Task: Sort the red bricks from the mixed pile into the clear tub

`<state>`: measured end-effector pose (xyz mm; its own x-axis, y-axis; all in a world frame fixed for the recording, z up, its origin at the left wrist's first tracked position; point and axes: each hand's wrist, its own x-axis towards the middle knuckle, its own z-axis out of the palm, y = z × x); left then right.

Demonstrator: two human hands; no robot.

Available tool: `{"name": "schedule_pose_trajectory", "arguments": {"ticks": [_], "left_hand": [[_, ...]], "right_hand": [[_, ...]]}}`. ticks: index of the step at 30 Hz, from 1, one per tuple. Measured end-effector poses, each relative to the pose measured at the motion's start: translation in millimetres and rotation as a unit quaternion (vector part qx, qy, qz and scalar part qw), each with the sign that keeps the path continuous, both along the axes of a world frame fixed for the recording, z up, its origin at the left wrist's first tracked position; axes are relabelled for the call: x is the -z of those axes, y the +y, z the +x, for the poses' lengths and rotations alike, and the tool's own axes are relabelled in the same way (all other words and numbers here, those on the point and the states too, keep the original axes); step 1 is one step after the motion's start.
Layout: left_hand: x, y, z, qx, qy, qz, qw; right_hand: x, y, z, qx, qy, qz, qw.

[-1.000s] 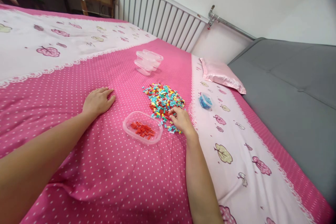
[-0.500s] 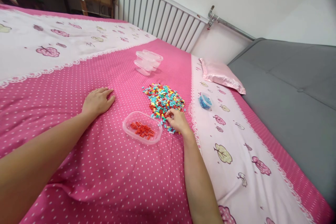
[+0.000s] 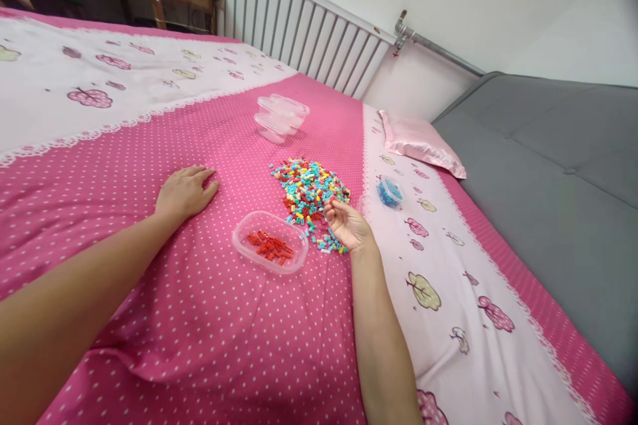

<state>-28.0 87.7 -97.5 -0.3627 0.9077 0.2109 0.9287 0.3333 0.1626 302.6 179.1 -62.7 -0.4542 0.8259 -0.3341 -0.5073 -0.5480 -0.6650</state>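
My left hand (image 3: 187, 192) lies flat on the pink dotted bedspread, fingers stretched out, holding nothing. Over the right edge of a heap of small coloured toy bricks (image 3: 312, 186), my right hand (image 3: 347, 222) is turned palm up. Its thumb and fingertips pinch a small red brick (image 3: 333, 200), partly hidden by the fingers. Between my two hands, nearer to me, stands a clear plastic container (image 3: 242, 251) with several red bricks (image 3: 270, 247) in it. Loose bricks (image 3: 326, 243) lie below my right hand.
Clear empty containers (image 3: 282, 116) stand together beyond the heap. To the right sits a small clear tub of blue bricks (image 3: 389, 192), with a transparent lid beside it. A pink pillow (image 3: 421, 145) rests against the grey headboard (image 3: 553, 166). A white radiator (image 3: 299, 20) lines the wall.
My right hand has lifted from the heap, moved slightly right and rolled palm up, with a red brick now showing at its fingertips. My left hand has stayed still.
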Motion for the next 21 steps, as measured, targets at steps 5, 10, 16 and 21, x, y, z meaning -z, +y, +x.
{"name": "schedule_pose_trajectory", "arguments": {"ticks": [5, 10, 16, 21], "left_hand": [[1.0, 0, 0, -0.003, 0.006, 0.003, 1.000], [3.0, 2, -1, -0.005, 0.010, 0.000, 1.000], [3.5, 2, -2, -0.008, 0.015, -0.003, 1.000], [3.8, 2, -2, -0.008, 0.014, -0.003, 1.000]], "right_hand": [[-3.1, 1, 1, 0.017, 0.008, 0.006, 1.000], [6.8, 2, 0, 0.067, -0.102, 0.101, 0.987], [33.1, 4, -5, 0.060, -0.440, 0.340, 0.829], [36.7, 3, -9, 0.034, -0.574, 0.391, 0.719]]}}
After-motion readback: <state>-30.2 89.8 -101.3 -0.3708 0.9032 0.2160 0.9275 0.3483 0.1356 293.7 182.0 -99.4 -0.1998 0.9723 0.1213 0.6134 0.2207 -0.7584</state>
